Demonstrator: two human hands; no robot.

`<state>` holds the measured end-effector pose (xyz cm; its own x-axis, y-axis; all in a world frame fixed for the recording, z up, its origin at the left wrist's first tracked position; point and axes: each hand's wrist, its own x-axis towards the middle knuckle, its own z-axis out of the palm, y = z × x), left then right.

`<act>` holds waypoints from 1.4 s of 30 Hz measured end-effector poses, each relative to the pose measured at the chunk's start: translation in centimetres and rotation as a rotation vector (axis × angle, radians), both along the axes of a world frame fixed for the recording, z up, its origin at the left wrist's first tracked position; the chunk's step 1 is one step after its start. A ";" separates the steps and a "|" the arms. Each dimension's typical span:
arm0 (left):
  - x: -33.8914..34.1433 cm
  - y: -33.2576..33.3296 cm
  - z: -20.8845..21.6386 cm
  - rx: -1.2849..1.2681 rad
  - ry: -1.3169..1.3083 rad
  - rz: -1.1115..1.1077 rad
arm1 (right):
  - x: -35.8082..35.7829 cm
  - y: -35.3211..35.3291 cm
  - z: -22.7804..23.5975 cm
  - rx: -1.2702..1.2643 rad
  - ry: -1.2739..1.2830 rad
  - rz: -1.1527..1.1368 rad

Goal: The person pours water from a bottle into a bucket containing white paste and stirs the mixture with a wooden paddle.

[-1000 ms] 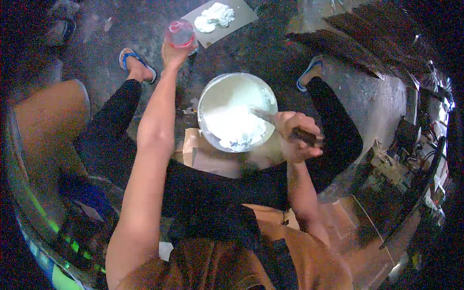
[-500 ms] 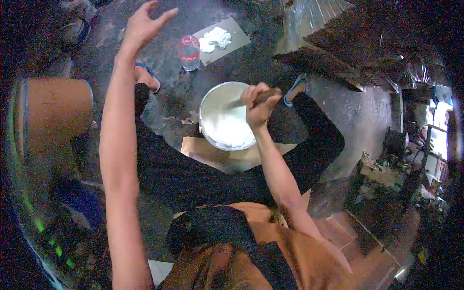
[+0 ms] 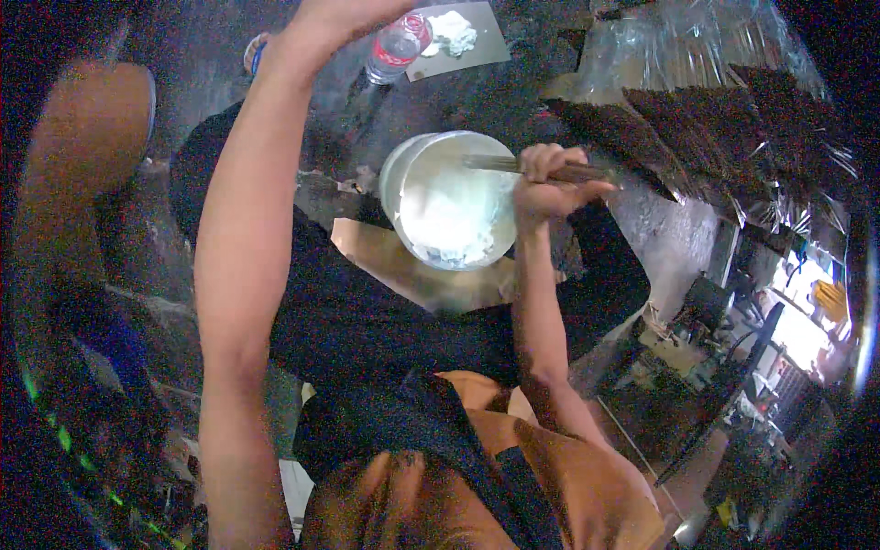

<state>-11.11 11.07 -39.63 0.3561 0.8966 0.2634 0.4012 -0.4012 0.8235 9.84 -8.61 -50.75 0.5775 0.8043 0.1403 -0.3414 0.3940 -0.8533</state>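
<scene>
A white bucket (image 3: 390,179) stands tilted between my legs, with thick white paste (image 3: 458,225) inside. Closed round the brown handle of a stirring tool, my right hand (image 3: 547,183) is at the bucket's right rim. The tool's flat grey shaft (image 3: 493,164) reaches over that rim into the bucket; its lower end is lost in the pale blur. My left hand (image 3: 357,13) is stretched far forward at the top edge, its fingers cut off by the picture. Close beside it stands a clear plastic bottle (image 3: 392,53) with a red band.
Beyond the bottle, a grey sheet (image 3: 486,50) bears a lump of white paste (image 3: 454,33). Cardboard (image 3: 380,252) lies by the bucket. At right are stacked dark brown sheets (image 3: 678,133) under clear plastic wrap (image 3: 660,46). A brown drum (image 3: 96,119) stands at left.
My left hand has moved forward and right toward the bottle, partly out of the picture. My right hand and the tool have shifted right relative to the bucket. The whole view has turned slightly.
</scene>
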 end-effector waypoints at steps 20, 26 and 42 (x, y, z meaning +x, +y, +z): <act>0.0 -0.4 -0.2 -0.045 0.168 -0.056 | 0.4 -3.5 0.0 -0.290 0.146 0.068; -0.6 -0.7 0.1 -0.055 0.168 -0.058 | 4.2 -1.9 11.6 -0.099 0.028 0.239; -0.1 -1.0 0.1 -0.092 0.221 -0.051 | 4.2 0.3 9.0 -0.063 -0.032 0.152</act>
<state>-11.21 10.03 -39.52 0.4413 0.8927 0.0919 0.5570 -0.3528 0.7518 14.00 -8.29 -41.70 0.4449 0.8897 0.1028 -0.3652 0.2850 -0.8862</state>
